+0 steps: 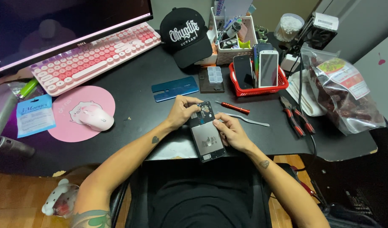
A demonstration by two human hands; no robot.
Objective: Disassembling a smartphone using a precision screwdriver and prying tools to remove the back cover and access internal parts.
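Gripping an opened phone (pixel 206 135) with both hands, we are holding it over the black desk (pixel 135 105): left hand (pixel 183 110) pinching the top corner, right hand (pixel 230 131) clasping the side edge. Blue back cover (pixel 175 88), red screwdriver (pixel 232 107) and metal tweezers (pixel 244 120) are lying just beyond.

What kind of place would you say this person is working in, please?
Probably a phone repair desk: an opened phone in both hands, a red basket of phones, and a screwdriver and pliers on the desk.
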